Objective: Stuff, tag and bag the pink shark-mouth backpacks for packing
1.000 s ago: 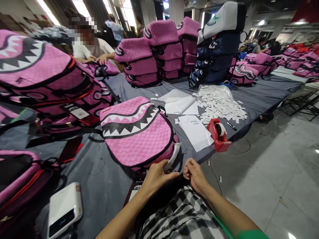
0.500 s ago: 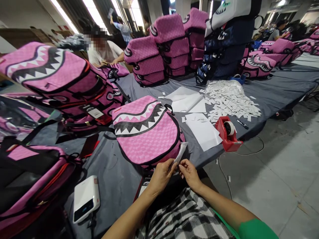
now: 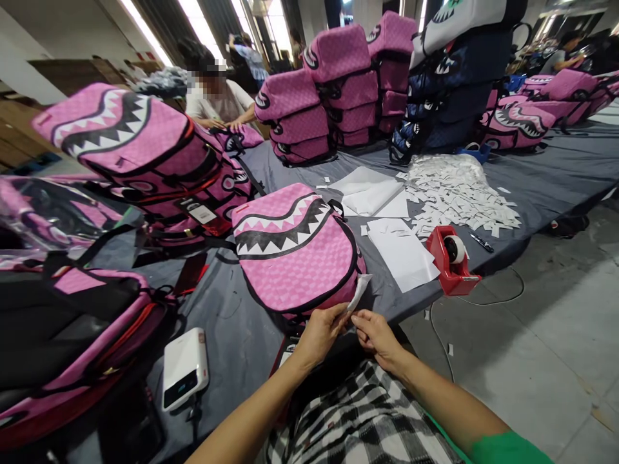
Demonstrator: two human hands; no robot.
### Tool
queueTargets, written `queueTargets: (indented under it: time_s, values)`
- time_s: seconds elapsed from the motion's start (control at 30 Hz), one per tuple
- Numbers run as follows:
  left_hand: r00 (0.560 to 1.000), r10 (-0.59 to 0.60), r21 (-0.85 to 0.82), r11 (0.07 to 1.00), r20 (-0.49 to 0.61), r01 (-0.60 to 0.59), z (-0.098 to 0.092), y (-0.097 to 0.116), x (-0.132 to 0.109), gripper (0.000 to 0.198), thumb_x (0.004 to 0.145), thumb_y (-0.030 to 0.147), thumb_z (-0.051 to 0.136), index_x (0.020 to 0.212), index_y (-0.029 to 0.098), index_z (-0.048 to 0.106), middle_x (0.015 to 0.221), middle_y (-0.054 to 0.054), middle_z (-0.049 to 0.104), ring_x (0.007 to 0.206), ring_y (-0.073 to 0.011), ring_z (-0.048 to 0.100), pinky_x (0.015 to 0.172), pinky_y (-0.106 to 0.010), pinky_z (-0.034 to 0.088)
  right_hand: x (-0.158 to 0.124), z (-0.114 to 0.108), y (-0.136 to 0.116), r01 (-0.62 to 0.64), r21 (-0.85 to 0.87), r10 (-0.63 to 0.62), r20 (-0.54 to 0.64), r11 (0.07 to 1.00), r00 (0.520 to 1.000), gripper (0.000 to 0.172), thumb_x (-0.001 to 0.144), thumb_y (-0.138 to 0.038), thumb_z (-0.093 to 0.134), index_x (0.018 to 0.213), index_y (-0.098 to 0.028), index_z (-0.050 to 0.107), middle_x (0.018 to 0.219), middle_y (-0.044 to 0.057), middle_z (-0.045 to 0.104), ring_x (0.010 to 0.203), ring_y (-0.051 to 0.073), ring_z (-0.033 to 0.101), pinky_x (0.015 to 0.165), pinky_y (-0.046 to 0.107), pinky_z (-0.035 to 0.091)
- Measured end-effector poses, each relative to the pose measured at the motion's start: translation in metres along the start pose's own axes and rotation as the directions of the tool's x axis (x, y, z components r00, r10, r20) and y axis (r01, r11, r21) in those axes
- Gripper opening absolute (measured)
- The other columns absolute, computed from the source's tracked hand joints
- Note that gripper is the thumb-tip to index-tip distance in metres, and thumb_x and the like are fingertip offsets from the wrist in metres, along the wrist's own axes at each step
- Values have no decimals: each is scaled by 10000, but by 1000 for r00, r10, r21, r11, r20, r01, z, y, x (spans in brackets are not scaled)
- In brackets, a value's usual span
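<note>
A pink checkered backpack [image 3: 300, 258] with a black-and-white shark-teeth band lies on the table right in front of me. By its lower right corner, my left hand [image 3: 323, 335] is closed on a white strip [image 3: 358, 291], which sticks up from the fingers; whether it is paper or a thin packet I cannot tell. My right hand [image 3: 378, 336] is closed in a pinch beside the strip's lower end, close to the left fingertips. What lies between the right fingers is hidden.
A red tape dispenser [image 3: 451, 263], white sheets [image 3: 401, 254] and a heap of small white labels [image 3: 464, 196] lie to the right. Left are stacked pink backpacks [image 3: 130, 132] and a white power bank [image 3: 185, 368]. Across the table a person [image 3: 220, 96] handles another bag.
The view has turned slightly left, so things appear further right. My right hand's fingers have curled in more beside the white strip; the left hand keeps its grip.
</note>
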State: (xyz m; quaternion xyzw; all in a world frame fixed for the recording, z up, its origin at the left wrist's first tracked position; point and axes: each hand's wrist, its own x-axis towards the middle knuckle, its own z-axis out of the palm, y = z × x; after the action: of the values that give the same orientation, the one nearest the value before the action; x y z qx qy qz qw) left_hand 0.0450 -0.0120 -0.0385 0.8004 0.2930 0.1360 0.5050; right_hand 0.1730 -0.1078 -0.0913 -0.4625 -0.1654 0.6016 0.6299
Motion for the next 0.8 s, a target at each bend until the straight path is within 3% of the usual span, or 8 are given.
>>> queueTargets:
  time_s: [0.17, 0.27, 0.37, 0.47, 0.53, 0.63, 0.7, 0.8]
  values:
    - [996, 41, 30, 999, -81, -38, 1, -6, -3, 549, 914, 412, 523, 1406, 169, 524, 889, -47, 752, 764, -160, 700, 750, -263, 548, -8, 3, -2, -220, 392, 112, 279, 893, 954, 280, 755, -272, 785, 831, -192, 527, 517, -150, 354, 373, 5, 124, 338, 123, 100]
    - [983, 69, 7, 998, -170, -69, 1, -7, -3, 470, 884, 409, 583, 1296, 182, 590, 968, -59, 758, 873, -175, 722, 809, -278, 556, 4, 5, -3, -302, 486, 103, 395, 820, 913, 330, 828, -221, 691, 643, -185, 419, 476, -142, 283, 363, 1, 90, 326, 113, 116]
    - [984, 114, -20, 993, -137, -117, 3, -10, 0, 342, 905, 404, 574, 1160, 189, 653, 1056, -61, 758, 965, -194, 725, 853, -279, 561, 11, 1, -7, -311, 497, 93, 415, 810, 905, 377, 874, -218, 613, 580, -186, 380, 441, -138, 243, 349, 0, 59, 315, 108, 121]
    - [961, 247, 255, 944, -125, -209, 9, -21, 0, 364, 972, 321, 480, 1289, 203, 615, 1059, -59, 770, 894, -184, 742, 804, -263, 579, 5, -11, -11, -221, 473, 70, 316, 853, 946, 82, 867, -204, 611, 800, -180, 568, 463, -149, 300, 340, 10, 75, 318, 104, 119]
    - [884, 453, 536, 777, -111, -331, 16, -30, -1, 441, 992, 211, 408, 1419, 174, 509, 1141, -105, 752, 927, -190, 742, 812, -271, 583, -6, -19, -14, -103, 325, 56, 151, 940, 987, 250, 845, -222, 633, 1093, -215, 600, 486, -150, 369, 331, 16, 153, 323, 107, 142]
    - [710, 704, 809, 402, 27, -429, 26, -39, -7, 527, 971, 82, 357, 1498, 70, 375, 1349, -202, 630, 1185, -234, 654, 974, -340, 531, -21, -26, -16, 120, -180, -140, -99, 976, 985, 485, 878, -344, 603, 1340, -222, 519, 634, -65, 577, 406, 62, 427, 354, 149, 300]
    - [667, 740, 877, 263, 83, -402, 31, -39, -13, 517, 968, 79, 370, 1483, 48, 393, 1427, -214, 561, 1321, -264, 552, 1078, -397, 454, -23, -24, -18, 291, -531, -396, -93, 796, 914, 502, 916, -427, 551, 1377, -232, 520, 971, 53, 686, 712, 142, 648, 551, 237, 523]
    - [670, 738, 891, 243, 87, -384, 26, -31, -24, 458, 981, 157, 436, 1435, 152, 491, 1503, -151, 502, 1439, -260, 409, 1199, -442, 289, -5, -18, -26, 412, -782, -597, 65, 467, 800, 508, 944, -494, 491, 1377, -234, 543, 1390, 116, 541, 1268, 247, 537, 1041, 408, 484]
